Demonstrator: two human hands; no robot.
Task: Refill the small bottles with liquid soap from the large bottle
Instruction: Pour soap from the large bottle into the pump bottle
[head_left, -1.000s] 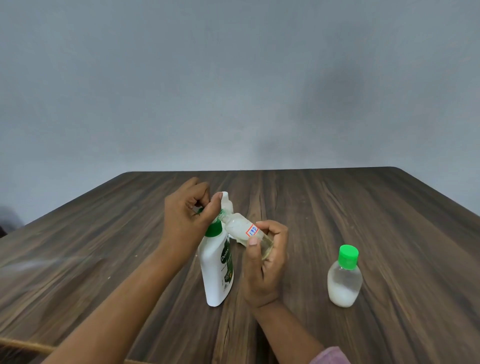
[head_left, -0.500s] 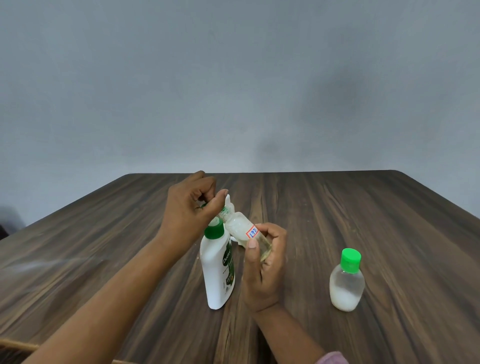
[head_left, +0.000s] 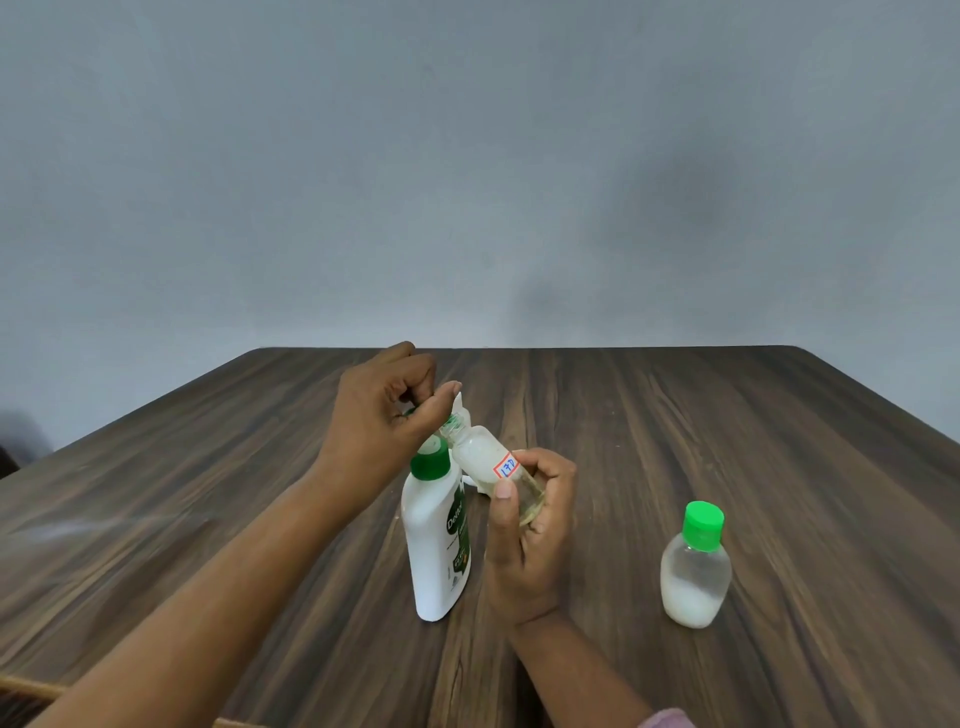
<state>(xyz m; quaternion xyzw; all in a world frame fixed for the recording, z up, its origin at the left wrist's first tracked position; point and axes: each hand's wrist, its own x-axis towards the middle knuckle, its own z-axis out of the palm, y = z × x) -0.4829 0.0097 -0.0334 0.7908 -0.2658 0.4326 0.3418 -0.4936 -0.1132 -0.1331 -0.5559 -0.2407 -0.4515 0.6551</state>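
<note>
The large white soap bottle (head_left: 434, 545) with a dark green cap stands upright on the wooden table (head_left: 727, 441). Just to its right, my right hand (head_left: 524, 561) grips a small clear bottle (head_left: 480, 454) with a red-edged sticker, tilted so its neck points up and left. My left hand (head_left: 379, 431) pinches a green cap (head_left: 410, 413) at that neck; most of the cap is hidden by my fingers. A second small bottle (head_left: 695, 571), closed with a bright green cap and partly filled with white liquid, stands further right.
A small white object (head_left: 460, 408) shows behind my left thumb, mostly hidden. A grey wall rises beyond the table's far edge. A light wooden strip (head_left: 31, 686) crosses the lower left corner.
My left hand has risen slightly and turned a little at the small bottle's neck. The right hand and both standing bottles have stayed in place.
</note>
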